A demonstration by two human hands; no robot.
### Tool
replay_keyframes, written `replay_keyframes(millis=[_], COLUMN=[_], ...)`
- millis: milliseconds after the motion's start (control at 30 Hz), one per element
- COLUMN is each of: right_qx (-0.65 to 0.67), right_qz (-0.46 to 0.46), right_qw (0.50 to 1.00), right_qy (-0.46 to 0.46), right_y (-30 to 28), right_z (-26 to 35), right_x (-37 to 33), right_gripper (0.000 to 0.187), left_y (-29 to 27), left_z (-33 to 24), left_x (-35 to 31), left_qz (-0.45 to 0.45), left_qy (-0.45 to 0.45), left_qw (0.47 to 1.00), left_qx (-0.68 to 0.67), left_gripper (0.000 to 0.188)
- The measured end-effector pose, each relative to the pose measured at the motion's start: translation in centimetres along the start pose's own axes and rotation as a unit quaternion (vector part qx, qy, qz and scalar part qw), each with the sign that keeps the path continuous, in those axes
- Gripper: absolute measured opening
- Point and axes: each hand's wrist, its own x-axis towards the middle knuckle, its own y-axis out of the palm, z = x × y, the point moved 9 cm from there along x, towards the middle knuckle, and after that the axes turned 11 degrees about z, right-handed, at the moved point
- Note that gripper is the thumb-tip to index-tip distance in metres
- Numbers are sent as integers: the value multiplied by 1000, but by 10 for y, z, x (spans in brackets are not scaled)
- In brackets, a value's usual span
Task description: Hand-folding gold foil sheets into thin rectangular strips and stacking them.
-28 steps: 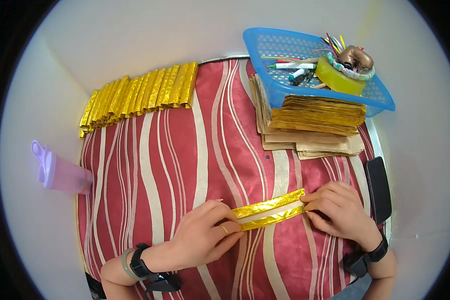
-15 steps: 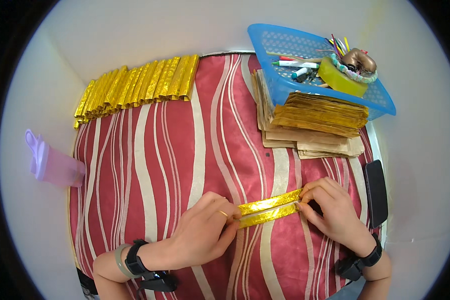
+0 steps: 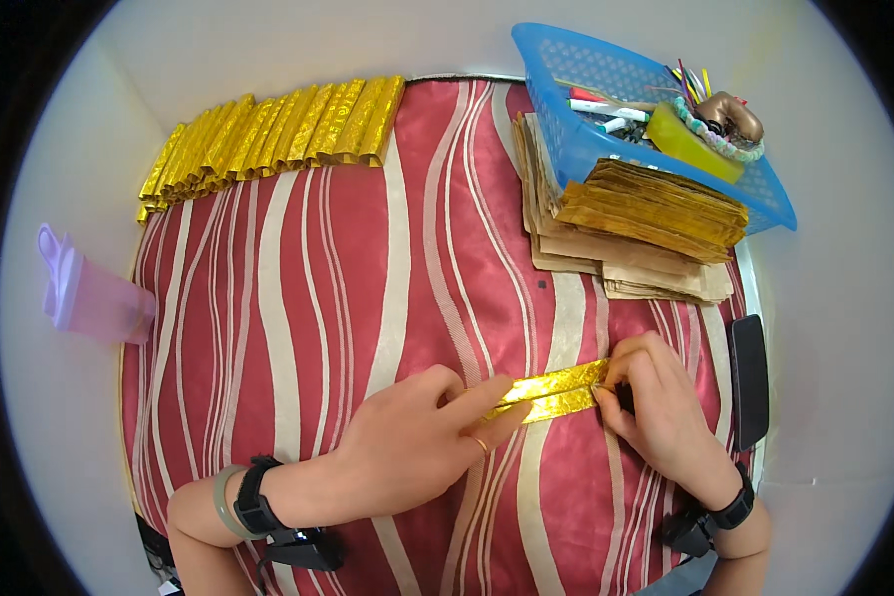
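A shiny gold foil paper strip [image 3: 563, 402], folded lengthwise with a seam along its middle, lies on the red striped cloth. At its right end, my right hand [image 3: 658, 397] pinches the paper between thumb and fingers. My left hand [image 3: 422, 437] reaches over the left end with its fingers stretched out and apart, the fingertips resting on the foil. That end is partly hidden beneath the fingers. Far left, a row of similar folded gold strips [image 3: 268, 134] lies side by side, overlapping.
A blue plastic basket [image 3: 556, 89] with pens and a yellow tape roll [image 3: 690, 144] stands far right. Before it lie stacked gold-brown sheets [image 3: 656, 214] and brown papers [image 3: 666, 282]. A black phone [image 3: 750, 382] is at the right edge, a lilac cup [image 3: 99, 298] at the left.
My left hand has let its pinch go and stretched its fingers rightward over the strip. The gap between the strip's folded halves has narrowed. My right hand keeps pinching the right end.
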Motion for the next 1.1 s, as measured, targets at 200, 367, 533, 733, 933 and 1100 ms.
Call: replay_keyframes(millis=[200,367,533,733,933,1100], right_qx=[-146,-79,-50,-64,-47,-58], right_qz=[1,183,201,205,202,112], right_qw=[988,974,972,971,973,988], right_qy=[-55,-111,-109,-104,-99,-87], right_y=[-5,30,28,25,21,9], right_z=[19,44,39,33,29,32], right_x=[-5,-4,-3,-7,-7,-3], right_gripper=[43,77,83,73,61,43], left_y=[2,2,10,7,-9,-8], left_z=[-13,-18,-24,-29,-20,-17], left_x=[-6,-6,-13,-25,-26,-15], left_qz=[-39,-21,28,36,-106,-61], left_qy=[59,81,95,129,84,65], left_qw=[989,982,968,940,980,988], left_qx=[127,169,230,315,144,126], left_gripper=[43,47,28,20,20,16])
